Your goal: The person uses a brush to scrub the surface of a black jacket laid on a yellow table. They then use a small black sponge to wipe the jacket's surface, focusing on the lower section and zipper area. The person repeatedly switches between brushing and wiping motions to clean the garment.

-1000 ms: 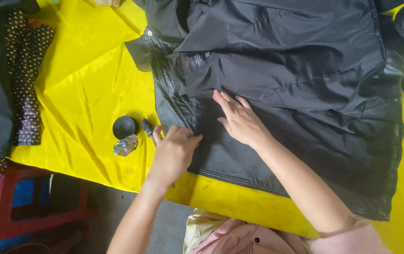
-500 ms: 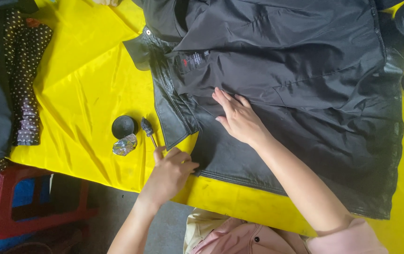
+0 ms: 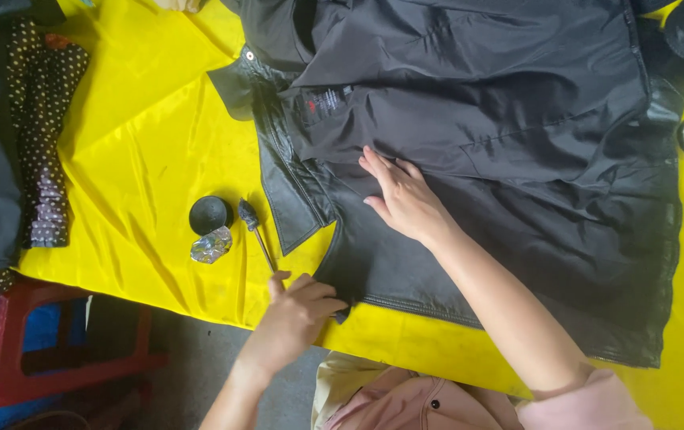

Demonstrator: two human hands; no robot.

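Right hand [image 3: 406, 199] lies open, flat on the black leather jacket [image 3: 517, 239]; left hand [image 3: 298, 306] pinches its hem; keeping it taut should help.

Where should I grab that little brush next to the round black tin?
Grab the small brush by its thin bare handle, coming from the table's near edge. The dark head points away toward the jacket, and the handle end lies free beside the left hand.
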